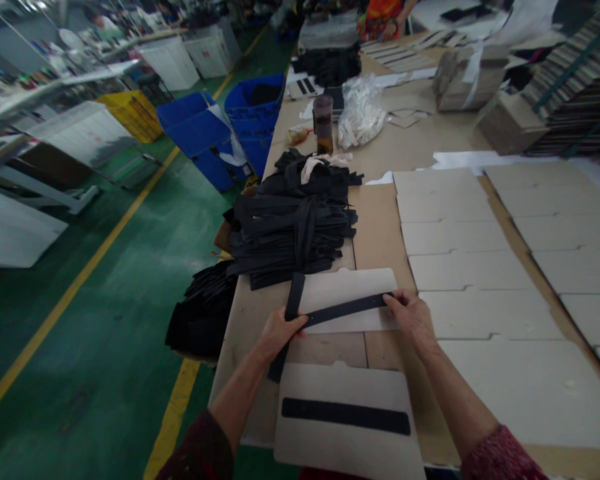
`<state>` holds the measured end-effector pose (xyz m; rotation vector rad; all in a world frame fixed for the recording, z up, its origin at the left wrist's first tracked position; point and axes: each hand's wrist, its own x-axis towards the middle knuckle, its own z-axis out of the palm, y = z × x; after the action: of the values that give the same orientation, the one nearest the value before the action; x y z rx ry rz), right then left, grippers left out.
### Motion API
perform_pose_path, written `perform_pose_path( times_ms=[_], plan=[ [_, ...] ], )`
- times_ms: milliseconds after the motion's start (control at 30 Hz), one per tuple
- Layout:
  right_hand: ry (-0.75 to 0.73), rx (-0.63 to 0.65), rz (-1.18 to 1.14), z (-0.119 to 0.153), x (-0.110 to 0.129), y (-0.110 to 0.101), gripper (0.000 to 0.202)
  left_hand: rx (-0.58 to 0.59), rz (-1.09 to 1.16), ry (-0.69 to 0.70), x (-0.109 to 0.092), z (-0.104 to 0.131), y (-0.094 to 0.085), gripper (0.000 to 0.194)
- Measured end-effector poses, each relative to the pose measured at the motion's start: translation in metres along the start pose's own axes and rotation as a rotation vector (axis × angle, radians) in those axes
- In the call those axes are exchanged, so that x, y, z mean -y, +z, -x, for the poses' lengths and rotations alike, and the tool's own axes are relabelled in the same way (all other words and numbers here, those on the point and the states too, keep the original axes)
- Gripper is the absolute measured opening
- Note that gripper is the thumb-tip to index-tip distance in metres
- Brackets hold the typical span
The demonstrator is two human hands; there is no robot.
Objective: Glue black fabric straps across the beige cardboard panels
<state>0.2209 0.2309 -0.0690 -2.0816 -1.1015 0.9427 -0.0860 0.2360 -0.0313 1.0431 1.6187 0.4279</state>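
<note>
A black strip (349, 309) stretches between my two hands over a pale board (353, 283). My left hand (280, 332) pinches the strip's left end, and a second black strip (294, 295) passes under its fingers. At the other end, my right hand (411, 315) grips the strip near the board's right edge. Closer to me lies another pale board (345, 450) with a black strip (345, 415) across it. Bundled black strips (295, 233) are heaped just beyond my left hand.
Rows of pale boards (480, 307) cover the table's right side. Farther back stand a dark jar (323, 125), a plastic bag (363, 110) and stacked boards (575, 87). Blue bins (200, 137) stand left of the table. A person's hand (391, 30) shows at the far end.
</note>
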Motion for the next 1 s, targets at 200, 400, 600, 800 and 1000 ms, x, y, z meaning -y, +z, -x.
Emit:
perform_pose_path(
  times_ms=[200, 400, 600, 800, 1000],
  plan=[
    [0.034, -0.066, 0.063, -0.013, -0.007, 0.007, 0.026, -0.123, 0.055, 0.035, 0.011, -0.023, 0.004, 0.033],
    [0.03, -0.079, 0.091, -0.016, -0.011, 0.01, 0.026, -0.15, 0.112, 0.003, 0.02, -0.037, 0.008, 0.034],
    [0.029, -0.102, 0.096, -0.017, -0.013, 0.01, 0.024, -0.18, 0.146, 0.0, 0.021, -0.039, 0.011, 0.042],
    [0.042, -0.102, 0.091, -0.018, -0.016, 0.011, 0.023, -0.204, 0.156, -0.02, 0.021, -0.04, 0.014, 0.045],
    [0.039, -0.114, 0.092, -0.019, -0.018, 0.012, 0.022, -0.223, 0.148, -0.011, 0.018, -0.038, 0.016, 0.046]
  ],
)
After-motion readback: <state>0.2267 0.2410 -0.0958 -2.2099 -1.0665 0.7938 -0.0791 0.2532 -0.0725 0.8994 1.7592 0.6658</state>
